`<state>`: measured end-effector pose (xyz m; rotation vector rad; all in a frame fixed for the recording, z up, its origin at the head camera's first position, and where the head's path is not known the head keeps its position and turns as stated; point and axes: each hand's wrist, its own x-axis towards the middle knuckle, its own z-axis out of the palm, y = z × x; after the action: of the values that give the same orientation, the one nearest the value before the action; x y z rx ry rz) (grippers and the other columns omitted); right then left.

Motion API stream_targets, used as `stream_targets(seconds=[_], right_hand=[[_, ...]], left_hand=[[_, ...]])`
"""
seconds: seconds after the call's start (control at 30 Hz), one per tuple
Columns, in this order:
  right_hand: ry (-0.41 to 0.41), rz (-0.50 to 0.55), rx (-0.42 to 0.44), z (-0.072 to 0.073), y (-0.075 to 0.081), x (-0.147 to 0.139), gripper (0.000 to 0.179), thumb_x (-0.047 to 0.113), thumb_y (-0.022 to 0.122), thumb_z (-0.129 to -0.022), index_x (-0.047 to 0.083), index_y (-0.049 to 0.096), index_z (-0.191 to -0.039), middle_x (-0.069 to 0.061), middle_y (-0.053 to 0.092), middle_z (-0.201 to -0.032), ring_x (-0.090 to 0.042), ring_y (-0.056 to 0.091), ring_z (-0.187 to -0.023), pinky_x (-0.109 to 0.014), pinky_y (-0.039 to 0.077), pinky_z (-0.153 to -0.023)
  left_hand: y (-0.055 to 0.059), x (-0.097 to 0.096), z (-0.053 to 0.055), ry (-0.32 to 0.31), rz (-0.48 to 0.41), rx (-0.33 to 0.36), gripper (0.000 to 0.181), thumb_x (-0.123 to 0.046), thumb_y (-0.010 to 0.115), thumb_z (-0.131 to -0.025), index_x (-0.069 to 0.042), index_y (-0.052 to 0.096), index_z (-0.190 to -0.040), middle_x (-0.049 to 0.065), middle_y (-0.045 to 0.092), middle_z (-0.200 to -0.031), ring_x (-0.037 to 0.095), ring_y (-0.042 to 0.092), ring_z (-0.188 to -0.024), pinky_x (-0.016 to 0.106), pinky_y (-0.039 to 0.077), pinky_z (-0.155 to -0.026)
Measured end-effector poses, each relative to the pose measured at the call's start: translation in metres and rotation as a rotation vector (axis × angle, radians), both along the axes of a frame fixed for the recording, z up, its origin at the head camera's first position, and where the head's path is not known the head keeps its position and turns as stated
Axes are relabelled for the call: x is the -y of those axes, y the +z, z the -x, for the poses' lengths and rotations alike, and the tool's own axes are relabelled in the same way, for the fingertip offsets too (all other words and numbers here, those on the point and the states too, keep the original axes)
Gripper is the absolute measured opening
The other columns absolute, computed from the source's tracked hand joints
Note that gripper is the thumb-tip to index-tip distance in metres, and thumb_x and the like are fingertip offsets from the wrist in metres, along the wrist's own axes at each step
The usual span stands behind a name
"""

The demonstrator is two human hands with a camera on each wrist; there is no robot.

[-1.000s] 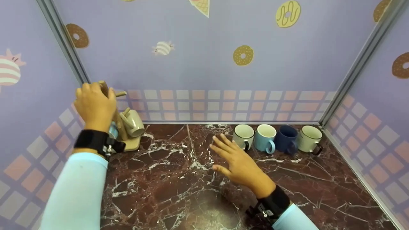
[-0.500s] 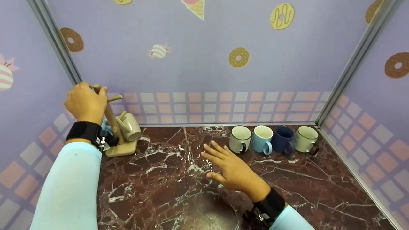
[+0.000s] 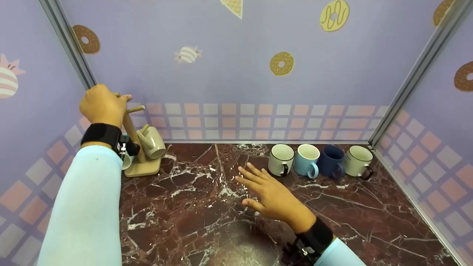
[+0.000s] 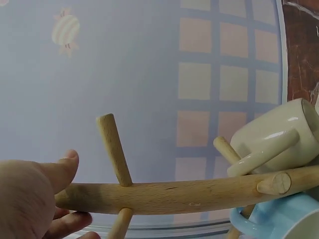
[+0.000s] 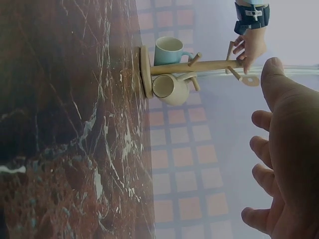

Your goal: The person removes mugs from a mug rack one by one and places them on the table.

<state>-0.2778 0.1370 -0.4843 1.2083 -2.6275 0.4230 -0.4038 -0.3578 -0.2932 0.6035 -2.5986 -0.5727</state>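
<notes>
A wooden mug tree stands at the back left, on a light square base. My left hand grips the top of its post, thumb on one side and fingers curled on the other in the left wrist view. On the low pegs hang a cream mug and a light blue mug, both by their handles. Bare upper pegs stick out beside the hand. My right hand hovers over the middle of the counter, palm down, fingers spread and holding nothing.
Along the back right, side by side, stand a white mug with a black handle, a light blue mug, a dark blue mug and another black-handled mug. Patterned walls enclose the dark marbled counter.
My left hand has risen a little at the top of the mug tree, showing more of the base. My right hand stays nearly where it was, and the row of mugs is unchanged.
</notes>
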Motion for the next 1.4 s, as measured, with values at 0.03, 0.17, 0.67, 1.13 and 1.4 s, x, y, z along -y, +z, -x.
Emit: stream_targets(seconds=[0.03,0.17,0.67,1.13,1.4], right_hand=[[-0.001,0.002,-0.003,0.0,0.0,0.0,0.076,0.053,0.066,-0.112,0.025,0.041,-0.177,0.003,0.026,-0.189,-0.031,0.023,-0.178,-0.064,0.024,-0.142],[-0.003,-0.003,-0.009,0.0,0.0,0.001,0.076,0.061,0.058,-0.113,0.026,0.04,-0.178,0.004,0.025,-0.189,-0.03,0.022,-0.178,-0.062,0.024,-0.142],[0.035,0.009,-0.018,-0.002,0.0,0.004,0.078,0.069,0.052,-0.113,0.022,0.045,-0.175,0.001,0.028,-0.188,-0.033,0.026,-0.177,-0.064,0.028,-0.14],[0.021,0.021,-0.009,-0.004,-0.004,0.001,0.076,0.06,0.063,-0.111,0.023,0.046,-0.175,0.0,0.03,-0.188,-0.034,0.027,-0.176,-0.064,0.029,-0.14],[0.014,0.015,-0.004,-0.004,-0.004,0.0,0.078,0.051,0.072,-0.108,0.022,0.045,-0.175,0.001,0.029,-0.188,-0.033,0.027,-0.176,-0.063,0.028,-0.14]], left_hand=[[0.002,-0.001,0.001,0.0,0.015,0.007,0.069,-0.059,0.077,-0.105,0.005,0.077,-0.131,0.031,0.078,-0.133,0.052,0.074,-0.118,0.052,0.059,-0.077],[0.004,0.001,-0.001,-0.004,0.026,0.009,0.064,-0.053,0.077,-0.107,0.005,0.077,-0.132,0.031,0.078,-0.134,0.053,0.072,-0.118,0.055,0.06,-0.083],[0.003,0.021,-0.017,-0.046,0.052,0.024,0.052,-0.043,0.073,-0.111,0.006,0.077,-0.129,0.032,0.076,-0.133,0.055,0.069,-0.116,0.064,0.058,-0.089],[0.004,0.034,-0.02,-0.164,0.077,0.056,0.048,-0.036,0.074,-0.109,0.001,0.078,-0.139,0.032,0.075,-0.137,0.056,0.068,-0.118,0.062,0.056,-0.088],[0.003,0.031,-0.019,-0.224,0.016,0.007,0.048,-0.029,0.068,-0.113,0.004,0.071,-0.149,0.035,0.071,-0.144,0.06,0.065,-0.128,0.072,0.056,-0.105]])
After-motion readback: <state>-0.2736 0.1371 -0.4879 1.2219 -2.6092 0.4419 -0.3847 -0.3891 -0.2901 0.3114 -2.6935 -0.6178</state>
